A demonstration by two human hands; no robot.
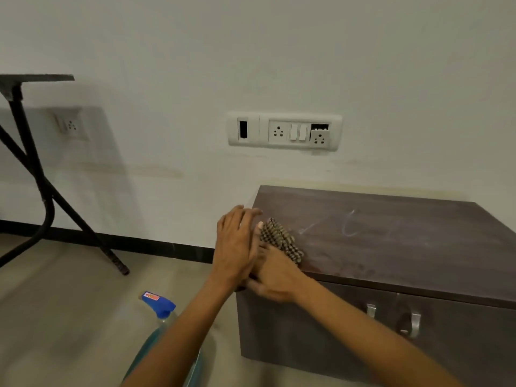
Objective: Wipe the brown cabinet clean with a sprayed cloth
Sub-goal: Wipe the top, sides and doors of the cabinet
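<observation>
Cloth point(281, 241) on cabinet point(391, 247) top's left front corner, spray bottle point(162, 311) on floor left

— What sort of room am I working in?

— A plain indoor room, I'd say, in a home or a small office. I see a bare white wall point(279, 51) with a black skirting strip point(156, 245) along a pale floor point(55, 317).

— What else tells you that?

— A switch panel point(284, 132) with 2 sockets sits on the wall above my low brown cabinet point(391, 247). Far left, a second socket point(71, 126) shows under a table point(36, 78) with black folding legs.
</observation>
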